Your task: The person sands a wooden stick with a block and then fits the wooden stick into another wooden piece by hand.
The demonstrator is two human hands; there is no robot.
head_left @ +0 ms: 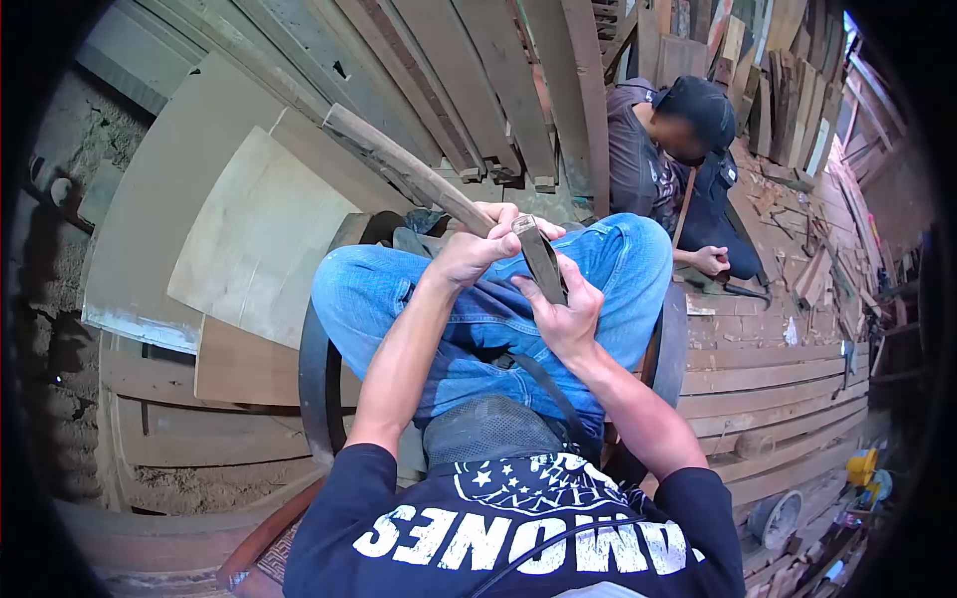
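My left hand (474,254) is closed around the lower end of a long, worn wooden handle (409,167), which slants up to the left over my lap. Beside those fingers is a dark, narrow block (539,261) with a pale squared end. My right hand (566,311) pinches this block between thumb and fingers. Whether handle and block are joined as one tool is hidden by my hands. Both are held above my jeans (399,309), between my bent knees.
A person in a dark cap (698,112) sits ahead on the right, one hand (710,260) low. Long planks (478,80) lean ahead; curved panels (259,219) stand left. Wood offcuts (817,274) litter the right floor. A round grey container (776,520) sits at lower right.
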